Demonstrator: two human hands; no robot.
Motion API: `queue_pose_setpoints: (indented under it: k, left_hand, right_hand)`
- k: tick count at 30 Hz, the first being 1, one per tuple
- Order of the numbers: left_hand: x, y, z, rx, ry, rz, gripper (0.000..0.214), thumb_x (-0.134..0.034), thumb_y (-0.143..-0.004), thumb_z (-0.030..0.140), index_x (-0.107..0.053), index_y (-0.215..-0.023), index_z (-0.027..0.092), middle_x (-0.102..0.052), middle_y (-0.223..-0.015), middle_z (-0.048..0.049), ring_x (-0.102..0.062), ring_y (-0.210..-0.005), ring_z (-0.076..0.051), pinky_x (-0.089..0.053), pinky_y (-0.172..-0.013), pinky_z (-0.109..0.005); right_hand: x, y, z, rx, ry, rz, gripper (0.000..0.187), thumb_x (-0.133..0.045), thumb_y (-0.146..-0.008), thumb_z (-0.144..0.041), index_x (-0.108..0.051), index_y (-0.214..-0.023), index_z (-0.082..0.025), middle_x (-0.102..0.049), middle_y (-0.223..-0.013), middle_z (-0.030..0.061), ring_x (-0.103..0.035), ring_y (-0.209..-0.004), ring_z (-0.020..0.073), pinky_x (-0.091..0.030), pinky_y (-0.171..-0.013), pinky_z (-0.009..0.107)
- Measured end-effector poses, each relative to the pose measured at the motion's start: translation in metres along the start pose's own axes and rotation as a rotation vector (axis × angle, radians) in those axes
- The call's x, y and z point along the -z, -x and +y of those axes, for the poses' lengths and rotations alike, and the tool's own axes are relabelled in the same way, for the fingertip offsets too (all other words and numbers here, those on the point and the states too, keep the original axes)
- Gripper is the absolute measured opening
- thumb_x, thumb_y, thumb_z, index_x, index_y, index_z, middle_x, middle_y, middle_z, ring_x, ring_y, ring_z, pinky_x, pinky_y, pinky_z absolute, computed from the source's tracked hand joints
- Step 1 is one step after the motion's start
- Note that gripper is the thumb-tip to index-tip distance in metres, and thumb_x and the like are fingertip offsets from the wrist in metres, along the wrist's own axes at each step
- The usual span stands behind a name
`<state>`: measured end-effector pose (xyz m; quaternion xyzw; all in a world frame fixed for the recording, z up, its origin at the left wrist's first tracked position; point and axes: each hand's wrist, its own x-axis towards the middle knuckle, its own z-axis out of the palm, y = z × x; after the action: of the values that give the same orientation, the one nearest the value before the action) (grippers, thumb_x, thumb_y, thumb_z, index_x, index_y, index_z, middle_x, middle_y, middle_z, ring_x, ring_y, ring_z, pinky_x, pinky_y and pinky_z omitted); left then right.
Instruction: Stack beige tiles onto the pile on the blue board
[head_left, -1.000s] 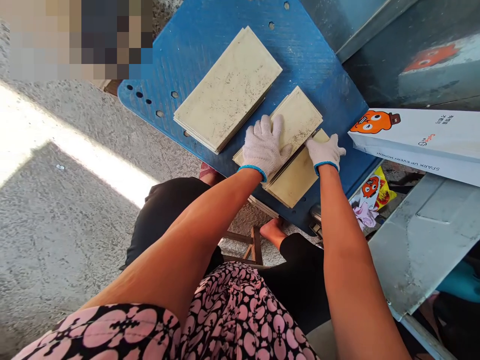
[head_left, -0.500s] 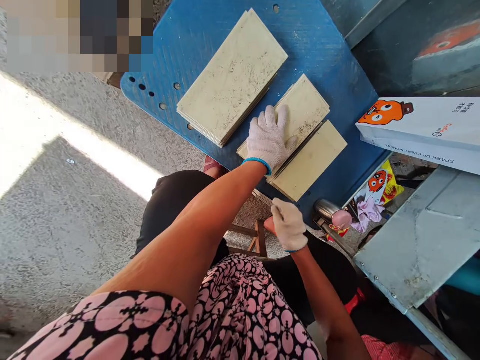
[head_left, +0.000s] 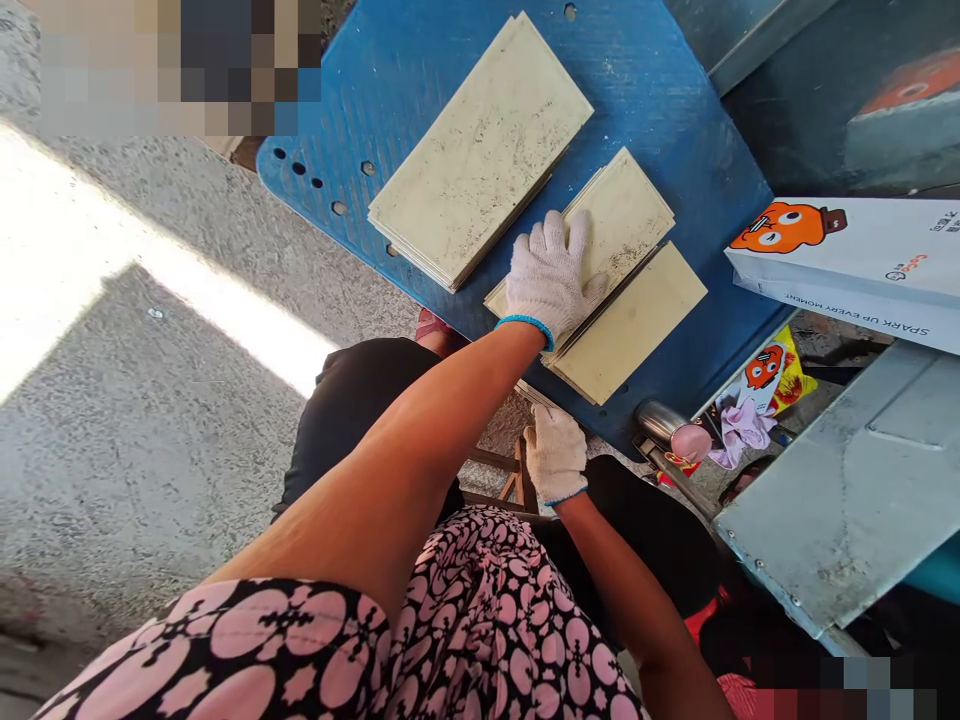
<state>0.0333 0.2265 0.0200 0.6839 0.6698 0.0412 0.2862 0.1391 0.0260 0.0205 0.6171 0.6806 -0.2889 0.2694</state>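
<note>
My left hand (head_left: pixel 551 275), in a white knit glove with a blue cuff, lies flat with fingers spread on the middle stack of cream rectangular boards (head_left: pixel 626 215). A larger stack of similar boards (head_left: pixel 480 150) lies to its upper left. On the other side, a lower cream stack (head_left: pixel 630 325) sits close against the middle one. My right hand (head_left: pixel 556 455), also gloved, is below the table's near edge with its fingers curled. Its fingertips meet the ends of thin cream pieces (head_left: pixel 536 394) jutting out there; what it grips is hidden.
The stacks rest on a blue plastic tabletop (head_left: pixel 697 130) with holes. To the right are a white paper bag (head_left: pixel 862 250), a metal cup with a pink lid (head_left: pixel 667 428), a lilac cloth (head_left: pixel 742 432) and a grey metal panel (head_left: pixel 847 490). A wooden stool frame (head_left: pixel 517 475) stands below.
My right hand has moved left and slightly up, to the thin pieces below the table edge. My left hand stays flat on the middle stack. The whole view has shifted slightly.
</note>
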Motion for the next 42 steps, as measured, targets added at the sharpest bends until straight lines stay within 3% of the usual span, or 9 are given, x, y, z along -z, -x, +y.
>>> queue_pose_setpoints:
  k: [7, 16, 24, 28, 31, 34, 38, 42]
  left_hand:
    - [0.002, 0.001, 0.000, -0.006, 0.033, -0.020, 0.094, -0.058, -0.092, 0.057, -0.010, -0.162, 0.015, -0.021, -0.162, -0.0239, -0.019, -0.150, -0.046, -0.021, -0.120, -0.058]
    - [0.004, 0.002, 0.001, 0.002, 0.001, -0.001, 0.086, -0.053, -0.096, 0.053, -0.014, -0.161, 0.013, -0.025, -0.160, -0.0241, -0.023, -0.149, -0.043, -0.022, -0.120, -0.057]
    - [0.004, 0.001, 0.001, 0.004, 0.009, -0.020, 0.088, -0.054, -0.095, 0.052, -0.011, -0.162, 0.014, -0.023, -0.161, -0.0233, -0.021, -0.150, -0.043, -0.021, -0.121, -0.056]
    - [0.002, 0.000, -0.001, -0.013, 0.034, -0.021, 0.096, -0.060, -0.090, 0.054, -0.010, -0.162, 0.014, -0.020, -0.162, -0.0236, -0.018, -0.150, -0.046, -0.021, -0.120, -0.057]
    - [0.001, 0.001, -0.002, -0.015, 0.032, 0.002, 0.093, -0.057, -0.093, 0.057, -0.013, -0.162, 0.014, -0.022, -0.161, -0.0236, -0.021, -0.149, -0.045, -0.022, -0.120, -0.057]
    - [0.001, 0.001, -0.002, -0.019, 0.040, 0.011, 0.093, -0.054, -0.094, 0.062, -0.015, -0.162, 0.012, -0.022, -0.162, -0.0230, -0.023, -0.148, -0.044, -0.022, -0.120, -0.057]
    - [0.005, 0.002, -0.001, -0.021, 0.075, -0.015, 0.098, -0.048, -0.092, 0.072, -0.014, -0.162, 0.012, -0.021, -0.166, -0.0182, -0.019, -0.148, -0.044, -0.019, -0.120, -0.058]
    - [0.009, 0.003, -0.001, -0.007, 0.063, -0.028, 0.099, -0.040, -0.092, 0.077, -0.013, -0.163, 0.014, -0.024, -0.167, -0.0118, -0.018, -0.148, -0.044, -0.018, -0.120, -0.057]
  right_hand:
    - [0.000, -0.003, 0.001, -0.011, -0.049, -0.013, 0.023, -0.061, -0.095, -0.027, -0.067, -0.117, -0.023, -0.070, -0.109, 0.0079, -0.065, -0.100, 0.0253, -0.048, -0.080, 0.034]
    - [-0.011, 0.002, -0.005, 0.023, -0.037, -0.126, 0.014, -0.058, -0.097, -0.028, -0.071, -0.102, -0.026, -0.071, -0.103, 0.0055, -0.064, -0.095, 0.0217, -0.045, -0.077, 0.030]
    - [-0.030, -0.006, 0.003, 0.044, -0.099, -0.163, 0.023, -0.048, -0.102, -0.022, -0.065, -0.117, -0.024, -0.069, -0.123, 0.0064, -0.067, -0.103, 0.0222, -0.049, -0.081, 0.031]
    - [-0.034, -0.011, 0.008, 0.079, -0.075, -0.188, 0.026, -0.046, -0.102, -0.018, -0.065, -0.119, -0.024, -0.073, -0.117, 0.0066, -0.067, -0.106, 0.0223, -0.050, -0.083, 0.031]
    - [-0.024, -0.012, 0.014, 0.036, -0.101, -0.199, 0.033, -0.046, -0.102, -0.019, -0.064, -0.128, -0.026, -0.074, -0.117, 0.0070, -0.068, -0.107, 0.0231, -0.052, -0.088, 0.033]
    - [-0.006, -0.007, 0.025, -0.013, -0.274, -0.195, 0.039, -0.053, -0.098, -0.020, -0.064, -0.135, -0.026, -0.074, -0.120, 0.0088, -0.068, -0.111, 0.0251, -0.052, -0.097, 0.037]
    - [0.028, 0.005, 0.055, -0.002, -0.574, -0.163, 0.036, -0.058, -0.092, -0.027, -0.070, -0.126, -0.028, -0.072, -0.126, 0.0042, -0.067, -0.115, 0.0226, -0.053, -0.099, 0.033]
    - [0.078, 0.008, 0.096, -0.056, -1.033, -0.147, 0.032, -0.066, -0.081, -0.042, -0.076, -0.104, -0.021, -0.077, -0.104, 0.0050, -0.069, -0.102, 0.0234, -0.055, -0.093, 0.035]
